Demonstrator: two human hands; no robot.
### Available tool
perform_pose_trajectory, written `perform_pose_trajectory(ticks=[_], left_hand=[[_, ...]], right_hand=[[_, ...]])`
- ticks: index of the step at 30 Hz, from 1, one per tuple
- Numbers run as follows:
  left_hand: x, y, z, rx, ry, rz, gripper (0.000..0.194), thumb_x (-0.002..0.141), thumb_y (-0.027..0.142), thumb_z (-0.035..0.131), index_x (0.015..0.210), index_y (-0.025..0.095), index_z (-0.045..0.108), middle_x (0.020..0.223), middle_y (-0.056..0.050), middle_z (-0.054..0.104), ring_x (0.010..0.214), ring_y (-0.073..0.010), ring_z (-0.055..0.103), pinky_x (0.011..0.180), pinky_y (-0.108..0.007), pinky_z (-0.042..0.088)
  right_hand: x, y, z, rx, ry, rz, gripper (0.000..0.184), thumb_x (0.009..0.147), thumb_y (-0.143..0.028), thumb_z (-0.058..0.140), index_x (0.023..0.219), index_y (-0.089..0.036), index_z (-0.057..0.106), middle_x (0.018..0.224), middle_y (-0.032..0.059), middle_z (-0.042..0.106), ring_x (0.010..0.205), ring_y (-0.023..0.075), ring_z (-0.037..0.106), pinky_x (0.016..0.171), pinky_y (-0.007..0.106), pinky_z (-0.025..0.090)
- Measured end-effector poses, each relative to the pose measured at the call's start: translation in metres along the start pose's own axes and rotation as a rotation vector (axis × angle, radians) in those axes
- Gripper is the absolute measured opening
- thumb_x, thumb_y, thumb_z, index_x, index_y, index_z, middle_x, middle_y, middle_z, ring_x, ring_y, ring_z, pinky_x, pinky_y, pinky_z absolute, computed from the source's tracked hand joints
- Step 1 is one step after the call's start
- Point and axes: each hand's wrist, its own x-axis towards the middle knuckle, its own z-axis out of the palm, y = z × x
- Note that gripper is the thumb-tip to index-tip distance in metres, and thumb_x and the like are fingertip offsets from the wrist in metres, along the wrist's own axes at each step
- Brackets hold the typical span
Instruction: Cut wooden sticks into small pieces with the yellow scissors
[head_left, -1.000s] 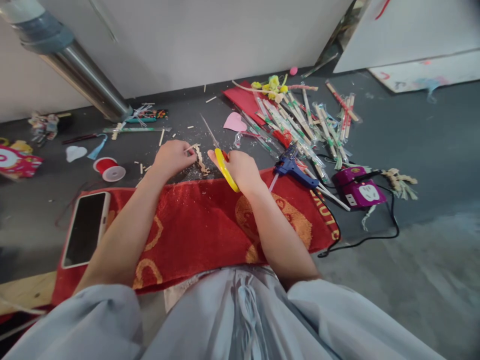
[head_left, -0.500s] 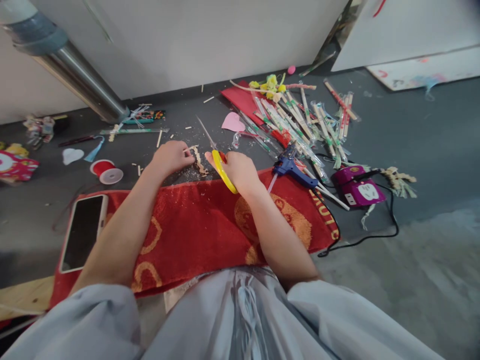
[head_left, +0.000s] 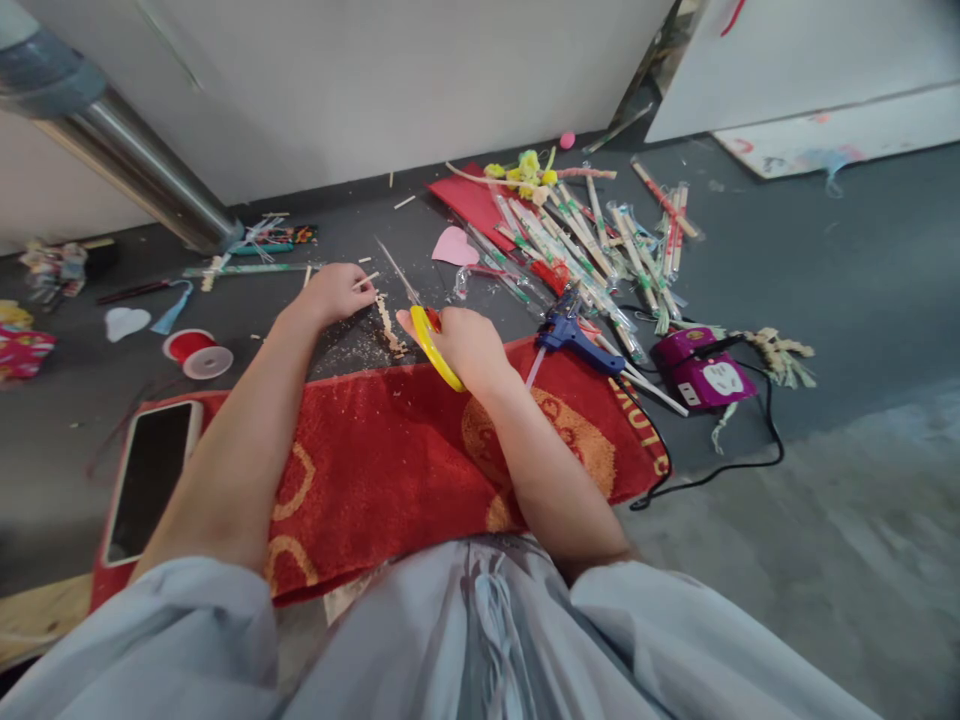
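My left hand (head_left: 336,293) pinches a short pale wooden stick (head_left: 366,281) between thumb and fingertips, just above the dark tabletop. My right hand (head_left: 474,345) is wrapped round the yellow handles of a pair of scissors (head_left: 435,352), whose blades point away to the far left. Between the two hands lies a tan, rough-edged strip (head_left: 388,325) that looks put together from small wooden bits. Pale crumbs are scattered around it. Both forearms pass over a red towel (head_left: 375,450) along the near edge.
At right are a blue glue gun (head_left: 574,335), a purple power block (head_left: 701,370) with a black cable, and a pile of wrapped chopsticks (head_left: 577,240). A pink paper heart (head_left: 454,246) lies beyond the scissors. At left are a ribbon spool (head_left: 198,353) and a phone (head_left: 154,480).
My left hand has lifted slightly away from the tan strip, and the short stick now shows in its fingers. The right hand keeps the scissors. The whole view has shifted a little.
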Motion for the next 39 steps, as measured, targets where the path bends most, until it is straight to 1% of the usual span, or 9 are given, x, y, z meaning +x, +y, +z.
perform_pose_trajectory(ticks=[4, 9, 13, 17, 20, 24, 27, 32, 39], left_hand=[[-0.004, -0.003, -0.001, -0.085, 0.057, 0.002, 0.032, 0.081, 0.035, 0.046, 0.094, 0.015, 0.068, 0.083, -0.007, 0.067, 0.071, -0.0169, 0.054, 0.069, -0.028, 0.04], [-0.029, -0.003, -0.002, -0.233, 0.196, -0.141, 0.036, 0.085, 0.031, 0.042, 0.112, 0.017, 0.06, 0.095, -0.007, 0.068, 0.076, -0.0165, 0.056, 0.074, -0.027, 0.044], [-0.068, 0.009, -0.009, -0.295, 0.251, -0.127, 0.035, 0.093, 0.032, 0.03, 0.095, 0.019, 0.063, 0.109, -0.007, 0.068, 0.09, -0.0169, 0.06, 0.085, -0.028, 0.045], [-0.109, 0.026, -0.011, -0.395, 0.342, -0.14, 0.033, 0.095, 0.029, 0.028, 0.099, 0.02, 0.06, 0.092, -0.005, 0.069, 0.087, -0.0153, 0.062, 0.083, -0.026, 0.047], [-0.127, 0.034, -0.004, -0.533, 0.44, -0.132, 0.033, 0.096, 0.033, 0.028, 0.097, 0.02, 0.059, 0.079, -0.003, 0.065, 0.074, -0.0139, 0.062, 0.075, -0.026, 0.048], [-0.135, 0.036, 0.009, -0.572, 0.573, -0.069, 0.023, 0.092, 0.033, 0.037, 0.08, 0.021, 0.053, 0.067, 0.0, 0.059, 0.061, -0.0126, 0.058, 0.064, -0.025, 0.046], [-0.137, 0.036, 0.014, -0.576, 0.618, -0.034, 0.024, 0.09, 0.034, 0.041, 0.071, 0.022, 0.047, 0.061, 0.002, 0.056, 0.055, -0.0117, 0.055, 0.057, -0.024, 0.042], [-0.142, 0.034, 0.015, -0.563, 0.616, 0.008, 0.03, 0.092, 0.038, 0.04, 0.068, 0.022, 0.042, 0.055, 0.004, 0.051, 0.048, -0.0107, 0.05, 0.05, -0.024, 0.036], [-0.146, 0.031, 0.016, -0.537, 0.581, -0.008, 0.028, 0.091, 0.038, 0.041, 0.068, 0.022, 0.044, 0.056, 0.003, 0.048, 0.05, -0.0113, 0.045, 0.051, -0.025, 0.034]], right_hand=[[0.001, 0.001, 0.002, 0.007, 0.005, -0.002, 0.08, 0.09, -0.076, 0.024, 0.093, -0.012, 0.071, 0.096, 0.021, 0.072, 0.092, 0.0317, 0.07, 0.074, 0.034, 0.048], [-0.001, 0.001, 0.003, -0.022, 0.016, -0.034, 0.078, 0.091, -0.074, 0.024, 0.092, -0.012, 0.071, 0.095, 0.0211, 0.072, 0.091, 0.0316, 0.07, 0.074, 0.034, 0.048], [-0.007, -0.003, 0.005, -0.063, 0.027, -0.099, 0.076, 0.089, -0.076, 0.029, 0.099, -0.011, 0.068, 0.097, 0.021, 0.072, 0.093, 0.0316, 0.07, 0.077, 0.035, 0.049], [-0.016, -0.008, 0.011, -0.083, 0.037, -0.195, 0.077, 0.088, -0.076, 0.034, 0.107, -0.009, 0.063, 0.104, 0.0213, 0.07, 0.098, 0.0305, 0.069, 0.081, 0.035, 0.049], [-0.021, -0.011, 0.014, -0.08, 0.03, -0.252, 0.076, 0.089, -0.075, 0.034, 0.11, -0.008, 0.061, 0.109, 0.0212, 0.069, 0.101, 0.0301, 0.068, 0.084, 0.035, 0.049], [-0.027, -0.016, 0.016, -0.079, 0.0, -0.331, 0.073, 0.088, -0.075, 0.035, 0.109, -0.009, 0.059, 0.108, 0.0192, 0.069, 0.102, 0.0291, 0.067, 0.085, 0.035, 0.048], [-0.028, -0.018, 0.016, -0.076, -0.016, -0.374, 0.071, 0.09, -0.073, 0.034, 0.109, -0.009, 0.058, 0.109, 0.0182, 0.069, 0.103, 0.0279, 0.067, 0.085, 0.033, 0.047], [-0.028, -0.019, 0.019, -0.079, -0.031, -0.407, 0.071, 0.09, -0.073, 0.035, 0.109, -0.009, 0.058, 0.109, 0.0179, 0.069, 0.104, 0.0299, 0.066, 0.086, 0.035, 0.047], [-0.03, -0.019, 0.02, -0.104, -0.039, -0.415, 0.07, 0.09, -0.072, 0.037, 0.111, -0.008, 0.057, 0.11, 0.0185, 0.068, 0.104, 0.0296, 0.066, 0.087, 0.035, 0.047]])
